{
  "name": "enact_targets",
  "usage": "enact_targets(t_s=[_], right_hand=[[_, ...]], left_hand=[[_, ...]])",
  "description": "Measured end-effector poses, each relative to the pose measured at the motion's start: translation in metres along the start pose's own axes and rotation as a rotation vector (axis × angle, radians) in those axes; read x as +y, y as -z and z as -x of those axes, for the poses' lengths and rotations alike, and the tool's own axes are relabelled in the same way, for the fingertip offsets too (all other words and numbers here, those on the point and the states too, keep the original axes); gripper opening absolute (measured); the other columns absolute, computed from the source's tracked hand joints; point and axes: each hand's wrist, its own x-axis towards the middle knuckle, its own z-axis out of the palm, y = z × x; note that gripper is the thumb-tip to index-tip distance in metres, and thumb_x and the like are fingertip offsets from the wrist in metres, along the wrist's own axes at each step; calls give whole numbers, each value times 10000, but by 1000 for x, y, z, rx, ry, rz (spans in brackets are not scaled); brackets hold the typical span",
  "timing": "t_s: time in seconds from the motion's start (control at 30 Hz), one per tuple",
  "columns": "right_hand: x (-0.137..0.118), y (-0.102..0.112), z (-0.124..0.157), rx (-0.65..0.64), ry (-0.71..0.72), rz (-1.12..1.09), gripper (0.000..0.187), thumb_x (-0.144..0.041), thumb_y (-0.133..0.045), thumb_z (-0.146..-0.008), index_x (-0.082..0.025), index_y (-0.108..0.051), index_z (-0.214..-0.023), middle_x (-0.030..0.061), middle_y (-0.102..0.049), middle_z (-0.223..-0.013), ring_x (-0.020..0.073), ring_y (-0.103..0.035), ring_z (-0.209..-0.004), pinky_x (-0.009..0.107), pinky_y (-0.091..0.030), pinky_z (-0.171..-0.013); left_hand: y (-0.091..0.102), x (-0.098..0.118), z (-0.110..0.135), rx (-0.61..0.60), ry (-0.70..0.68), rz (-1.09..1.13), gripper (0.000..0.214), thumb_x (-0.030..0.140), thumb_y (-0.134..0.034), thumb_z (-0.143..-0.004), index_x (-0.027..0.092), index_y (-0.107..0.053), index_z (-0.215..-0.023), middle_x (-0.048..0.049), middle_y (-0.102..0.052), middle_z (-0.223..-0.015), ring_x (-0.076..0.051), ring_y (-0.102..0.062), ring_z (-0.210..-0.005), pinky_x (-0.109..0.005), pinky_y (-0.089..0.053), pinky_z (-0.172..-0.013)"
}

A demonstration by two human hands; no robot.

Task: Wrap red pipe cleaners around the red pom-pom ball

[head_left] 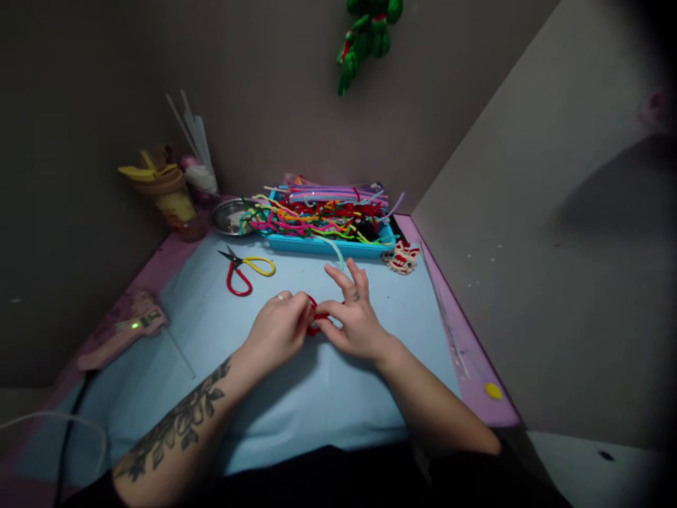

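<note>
My left hand (278,327) and my right hand (353,317) meet at the middle of the light blue mat (296,402). Both pinch a small red pipe-cleaner piece (315,319) between them. The left fingers are curled around it. On the right hand the thumb and forefinger pinch while the other fingers stretch out. A pale green pipe cleaner (336,252) lies just behind the right hand. Most of the red piece is hidden by my fingers.
A blue tray (322,245) piled with coloured pipe cleaners sits at the back. Red-and-yellow scissors (244,269) lie left of it. A pink glue gun (123,330) rests at the left edge, a metal dish (228,216) and cups at back left, a small red-white figure (402,257) right.
</note>
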Motion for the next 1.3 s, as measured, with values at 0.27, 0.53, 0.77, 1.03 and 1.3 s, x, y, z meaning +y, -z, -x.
enact_targets(t_s=[0.27, 0.53, 0.77, 1.03, 1.3], right_hand=[[3, 8, -8, -207, -336, -282, 168, -240, -591, -803, -215, -739, -727, 48, -291, -1558, 326, -51, -1478, 611, -159, -1131], [2, 14, -10, -395, -481, -357, 93, -256, -665, -744, -198, -736, -731, 69, -216, -1580, 347, -1, -1474, 638, -151, -1117], [0, 4, -2, -245, -325, -228, 131, -185, -632, -768, -199, -682, -648, 29, -248, -1573, 351, -21, -1474, 693, -200, -1074], [-3, 4, -2, -177, -318, -233, 79, -217, -654, -778, -219, -716, -727, 21, -226, -1580, 351, -29, -1474, 700, -213, -1069], [-6, 5, -4, -278, -351, -187, 102, -199, -653, -769, -192, -690, -674, 47, -195, -1587, 407, -8, -1461, 760, -219, -1000]], left_hand=[[0, -1, 0, 220, -451, -265, 167, 117, -495, -901, 187, -555, -762, -4, -630, -668, -177, -508, -658, -321, -349, -643], [-3, -3, -3, 222, -588, -281, 208, 126, -452, -933, 187, -543, -756, 12, -671, -739, -142, -487, -646, -307, -346, -643], [-2, -4, -4, 86, -535, -277, 215, 130, -447, -934, 197, -571, -772, 2, -684, -776, -153, -502, -687, -314, -343, -669], [0, -9, -3, 44, -419, -149, 216, 113, -449, -921, 205, -585, -782, -14, -686, -776, -162, -516, -715, -317, -338, -680], [0, -7, -1, 33, -471, -192, 216, 128, -443, -934, 203, -588, -793, -8, -694, -801, -162, -512, -718, -324, -334, -687]])
